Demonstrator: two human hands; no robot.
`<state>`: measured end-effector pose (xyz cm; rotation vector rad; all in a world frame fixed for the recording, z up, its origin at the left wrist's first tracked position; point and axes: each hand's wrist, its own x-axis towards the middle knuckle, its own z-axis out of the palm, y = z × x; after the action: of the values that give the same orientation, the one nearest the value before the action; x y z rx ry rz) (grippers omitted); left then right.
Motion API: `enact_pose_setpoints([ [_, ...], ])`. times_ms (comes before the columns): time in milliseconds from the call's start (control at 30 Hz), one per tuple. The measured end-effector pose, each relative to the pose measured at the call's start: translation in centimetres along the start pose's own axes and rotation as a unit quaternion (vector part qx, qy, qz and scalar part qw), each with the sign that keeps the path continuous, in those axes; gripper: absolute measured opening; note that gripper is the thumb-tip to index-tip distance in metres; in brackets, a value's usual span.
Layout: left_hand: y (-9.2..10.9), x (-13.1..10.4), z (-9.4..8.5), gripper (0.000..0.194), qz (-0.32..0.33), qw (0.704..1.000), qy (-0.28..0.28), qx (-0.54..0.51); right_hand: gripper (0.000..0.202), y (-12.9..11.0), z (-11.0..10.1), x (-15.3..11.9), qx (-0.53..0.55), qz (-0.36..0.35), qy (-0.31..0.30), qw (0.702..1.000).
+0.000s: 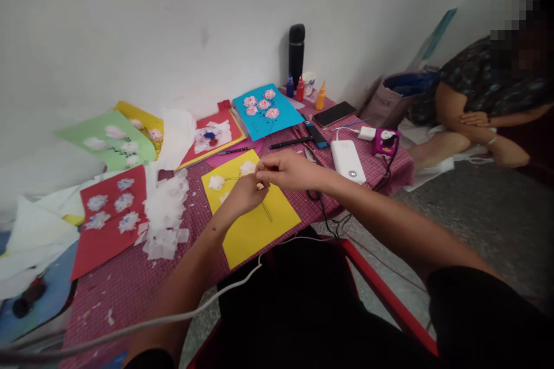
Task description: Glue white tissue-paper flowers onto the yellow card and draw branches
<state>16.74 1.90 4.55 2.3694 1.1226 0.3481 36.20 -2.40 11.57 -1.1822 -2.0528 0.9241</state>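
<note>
Lying below grip of both hands point(265, 177): yellow sheet point(249, 237), white flowers point(216, 183).

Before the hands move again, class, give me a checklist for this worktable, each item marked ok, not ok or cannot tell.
1. Yellow sheet under the hands lies flat: ok.
2. Left hand and right hand together over the sheet: ok.
3. What the fingertips pinch is seated properly: cannot tell, fingers hide it.
4. Tissue pile kept off that sheet: ok.
5. Orange bottle upright: ok.
6. View of left arm free of the white cable: not ok, it crosses in front.
</note>
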Motion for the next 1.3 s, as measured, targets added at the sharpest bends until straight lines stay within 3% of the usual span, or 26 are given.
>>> enact_pose_setpoints([
  [200,0.1,4.6,-1.0,0.012,0.082,0.987,-0.082,0.115,0.026,3.4,0.1,-0.5,-0.092,0.053,0.131,0.986],
  [333,0.9,7.1,-1.2,0.017,0.097,0.971,-0.158,0.154,0.029,5.2,-0.2,-0.9,-0.041,0.118,0.150,0.981],
  [500,1.2,8.0,-1.4,0.017,0.079,0.964,-0.200,0.158,0.029,6.3,-0.2,-0.8,0.027,0.173,0.155,0.972],
  [1000,0.7,7.2,-1.5,0.018,0.056,0.963,-0.205,0.164,0.030,7.2,1.0,-0.2,0.054,0.178,0.144,0.972],
  [1133,0.7,6.9,-1.9,0.019,0.051,0.963,-0.208,0.163,0.031,7.5,1.3,0.1,0.044,0.152,0.158,0.975],
  [1300,-0.4,5.8,-3.0,0.030,0.051,0.982,-0.142,0.110,0.026,7.3,1.8,0.5,-0.050,0.100,0.168,0.979],
])
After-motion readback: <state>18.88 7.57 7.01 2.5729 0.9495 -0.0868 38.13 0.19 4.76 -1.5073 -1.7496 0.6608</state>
